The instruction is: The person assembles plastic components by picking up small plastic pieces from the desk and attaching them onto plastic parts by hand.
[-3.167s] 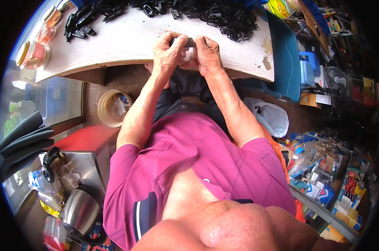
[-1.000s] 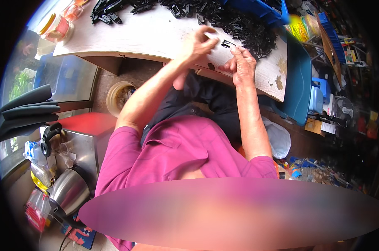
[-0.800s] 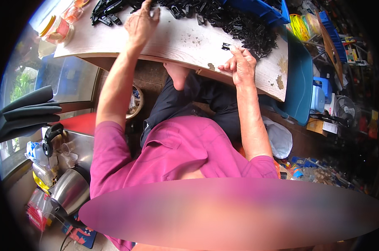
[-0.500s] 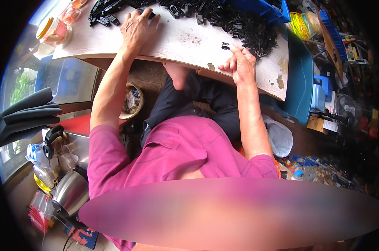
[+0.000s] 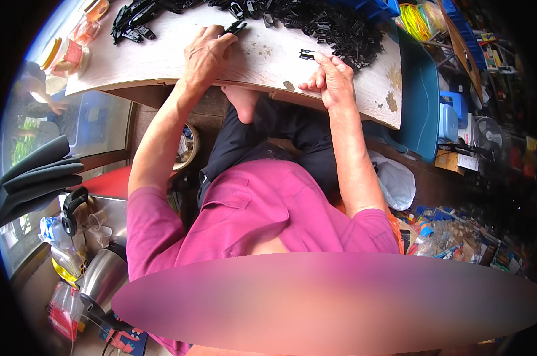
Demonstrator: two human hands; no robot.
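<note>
Left hand (image 5: 206, 56): the fingers are closed around a black plastic clip (image 5: 235, 27), which projects from the fingertips toward the far side of the worktop (image 5: 161, 59). The palm faces down and rests on the board, slightly inside its near edge.

Right hand (image 5: 333, 80): the thumb and forefinger are pinched together on a small black part (image 5: 307, 55). The part lies flat on the worktop, at the fingertips. The heel of the hand sits at the near edge of the board.

The two hands are well apart, with bare worn board between them.

Positions relative to the worktop:
- Far edge, centre to right: a large heap of black clips (image 5: 333, 26), just beyond the right hand's part.
- Far left corner: a smaller group of black clips (image 5: 132, 21), well apart from the left hand.
- Left end: rolls of tape (image 5: 69, 53), near the corner.
- Beyond the far right corner: a blue bin (image 5: 378, 7) and a coil of yellow cord (image 5: 416, 21).
- Right end: a teal chair (image 5: 419, 101) standing against it.
- Below the near edge: the person's dark trousers (image 5: 280, 133) and one bare foot (image 5: 241, 104), tucked under the board.
- Below, lower left: a metal kettle (image 5: 105, 276) among floor clutter.
</note>
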